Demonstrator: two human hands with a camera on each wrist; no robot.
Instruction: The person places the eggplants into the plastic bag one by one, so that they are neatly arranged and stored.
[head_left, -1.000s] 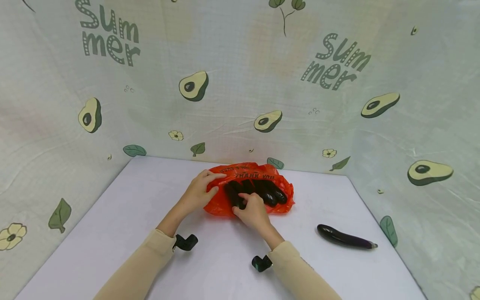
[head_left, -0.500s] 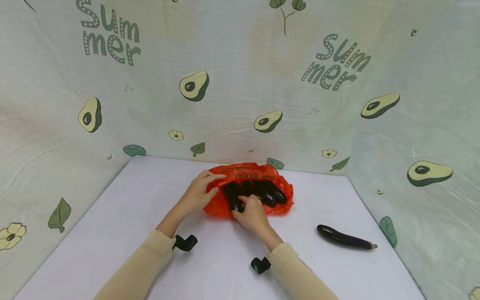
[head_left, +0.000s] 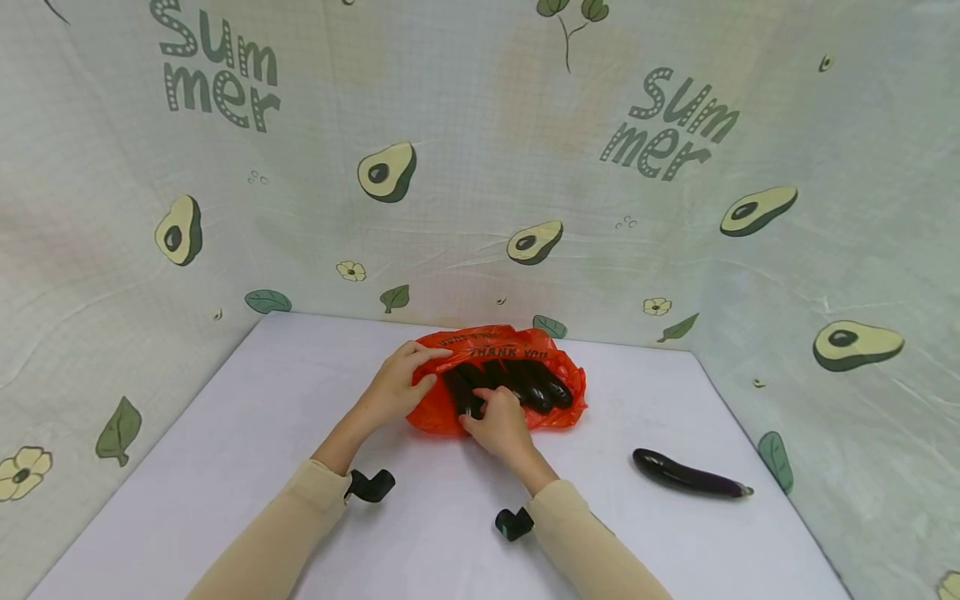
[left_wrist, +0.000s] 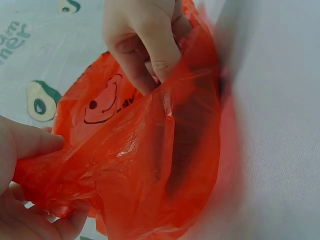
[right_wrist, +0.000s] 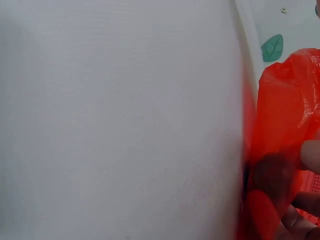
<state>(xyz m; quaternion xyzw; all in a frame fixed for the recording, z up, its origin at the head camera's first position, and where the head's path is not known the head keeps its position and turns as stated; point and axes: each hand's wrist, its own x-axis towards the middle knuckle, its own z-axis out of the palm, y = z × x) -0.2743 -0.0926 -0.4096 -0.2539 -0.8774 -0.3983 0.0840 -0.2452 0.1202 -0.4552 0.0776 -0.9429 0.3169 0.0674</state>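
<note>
A red plastic bag [head_left: 431, 414] printed "THANK YOU" lies at the table's far side, its mouth facing me. Several dark eggplants [head_left: 534, 388] lie side by side in it. My left hand [head_left: 395, 387] pinches the bag's edge at its left, with thumb [left_wrist: 37, 142] and fingers on the film in the left wrist view. My right hand [head_left: 501, 421] reaches into the mouth and grips the near end of the leftmost eggplant [head_left: 460, 392]. In the right wrist view, red film [right_wrist: 285, 100] partly covers a dark rounded end [right_wrist: 272, 175] beside my right fingers.
One loose eggplant [head_left: 686, 475] lies on the white table [head_left: 420, 550] to the right, apart from the bag. A patterned cloth [head_left: 465, 275] with avocado prints rises behind the table and along both sides.
My right hand has shifted slightly left, and the leftmost eggplant has moved a little left inside the bag. My left hand has stayed at the bag's left edge.
</note>
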